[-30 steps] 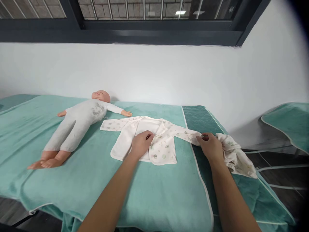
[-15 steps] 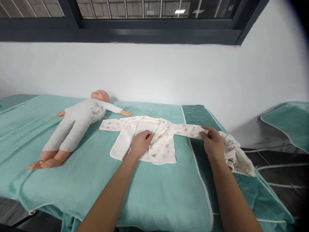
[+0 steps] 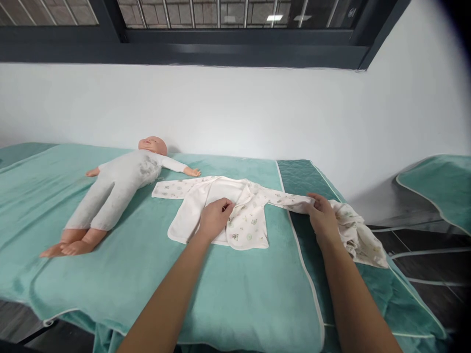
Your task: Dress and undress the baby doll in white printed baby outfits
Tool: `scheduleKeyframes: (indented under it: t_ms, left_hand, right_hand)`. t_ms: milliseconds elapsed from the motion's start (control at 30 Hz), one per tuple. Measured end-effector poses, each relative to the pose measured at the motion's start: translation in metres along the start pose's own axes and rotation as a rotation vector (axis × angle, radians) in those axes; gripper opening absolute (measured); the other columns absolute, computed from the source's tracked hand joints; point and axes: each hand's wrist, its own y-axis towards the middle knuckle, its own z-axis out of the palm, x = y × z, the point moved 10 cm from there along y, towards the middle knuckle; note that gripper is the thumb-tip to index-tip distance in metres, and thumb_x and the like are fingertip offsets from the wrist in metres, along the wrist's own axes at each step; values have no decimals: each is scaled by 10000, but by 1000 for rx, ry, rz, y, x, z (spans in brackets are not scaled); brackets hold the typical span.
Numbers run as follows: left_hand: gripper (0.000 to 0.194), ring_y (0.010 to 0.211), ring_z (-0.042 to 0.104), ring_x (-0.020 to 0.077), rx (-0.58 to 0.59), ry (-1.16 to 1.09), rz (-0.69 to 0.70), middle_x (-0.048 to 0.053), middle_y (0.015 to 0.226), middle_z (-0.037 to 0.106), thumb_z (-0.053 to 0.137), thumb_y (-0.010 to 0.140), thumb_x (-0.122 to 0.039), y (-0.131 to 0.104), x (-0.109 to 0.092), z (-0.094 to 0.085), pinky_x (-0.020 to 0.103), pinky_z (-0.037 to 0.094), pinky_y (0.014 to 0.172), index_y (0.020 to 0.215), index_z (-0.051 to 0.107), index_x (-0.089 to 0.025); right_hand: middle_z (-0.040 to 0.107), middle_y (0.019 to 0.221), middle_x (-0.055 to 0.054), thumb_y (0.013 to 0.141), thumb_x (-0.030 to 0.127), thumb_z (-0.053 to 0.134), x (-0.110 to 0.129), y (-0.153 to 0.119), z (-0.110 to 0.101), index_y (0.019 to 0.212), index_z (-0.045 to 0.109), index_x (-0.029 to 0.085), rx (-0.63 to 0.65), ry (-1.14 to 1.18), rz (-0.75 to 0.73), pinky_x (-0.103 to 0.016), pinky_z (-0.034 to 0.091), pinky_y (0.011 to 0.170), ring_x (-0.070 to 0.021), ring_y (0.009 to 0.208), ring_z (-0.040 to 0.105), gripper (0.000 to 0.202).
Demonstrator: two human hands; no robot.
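A small white printed baby jacket (image 3: 250, 220) lies spread with its front opened and both sleeves stretched sideways. My right hand (image 3: 324, 213) pinches the cuff end of the sleeve on the right. My left hand (image 3: 216, 218) rests over the middle of the jacket, fingers curled in a pinch at the front edge; what is between the fingertips is too small to make out. A baby doll (image 3: 125, 171) in a white suit lies on its back to the left, one of its hands close to the jacket's left sleeve.
Green covers (image 3: 250, 304) lie over the bed, with a darker quilted piece on the right. A crumpled printed cloth (image 3: 360, 238) sits beyond my right hand. Behind are a white wall (image 3: 235, 113) and a barred window. Another green-covered surface (image 3: 441, 186) stands at the far right.
My right hand has shifted slightly left with the cuff, and the sleeve it holds now sags a little. My left hand and the doll have not moved.
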Motion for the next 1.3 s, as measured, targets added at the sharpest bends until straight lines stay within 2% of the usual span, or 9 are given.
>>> scheduleKeyframes:
  t_ms: [100,233,333,500,600,733,867,1100,1300]
  left_hand:
    - [260,761,609,164,-5,-2,4,-17,816,706,464,921,-396,0,0,0,265,384,651,841,661,-247]
    - [260,755,610,166,-5,-5,-8,-13,815,708,464,920,-392,0,0,-1,266,386,648,835,659,-242]
    - [268,767,613,170,-1,-4,-3,-6,826,712,461,923,-396,-1,-1,0,266,389,651,837,661,-239]
    - [259,770,615,166,-3,1,-4,-11,829,713,470,923,-393,-1,0,-1,263,394,654,848,667,-243]
    - [262,771,615,167,-5,5,-6,-7,833,715,469,921,-391,0,0,0,262,396,658,843,668,-240]
    - [257,762,612,169,-4,-1,-13,-6,822,712,469,918,-388,0,0,0,263,395,656,836,664,-241]
    - [257,751,610,163,-6,-14,-6,-15,812,707,467,918,-389,-1,-1,-1,264,391,643,822,658,-246]
    - [261,742,609,168,-1,-18,-25,-7,813,708,467,917,-394,-1,0,0,266,394,630,822,656,-240]
    - [198,805,620,160,-14,-14,12,-20,893,710,497,912,-387,-1,-3,-1,268,404,675,945,657,-275]
  right_hand:
    - [672,986,-56,794,476,586,8,-2,7,1247,611,210,78,-147,-26,-364,480,831,-229,856,612,526]
    - [672,1132,-68,809,423,569,23,-7,2,1269,608,234,65,-224,-125,-376,452,897,-237,949,613,499]
    - [699,996,-56,830,435,542,27,-9,-10,1221,642,238,-22,-282,-146,-361,453,829,-233,865,621,449]
    - [664,761,-38,849,452,504,23,-9,-10,1182,668,220,-1,-366,-127,-315,422,664,-213,694,596,439]
    - [651,721,-23,857,468,486,16,-9,-4,1163,672,230,55,-269,-56,-310,428,601,-192,589,579,430]
    - [673,794,-30,849,481,510,4,-12,12,1198,621,228,176,96,117,-304,472,535,-184,543,613,446]
    - [694,964,-64,877,503,492,19,-12,-6,1226,597,231,-5,210,19,-297,510,620,-196,728,658,455]
    - [691,1043,-62,887,437,459,26,-9,-18,1155,668,208,-111,5,-135,-337,463,844,-205,888,599,410]
    - [701,961,-60,777,346,546,10,-5,-17,1102,700,201,-121,-63,-30,-348,470,822,-217,847,608,388]
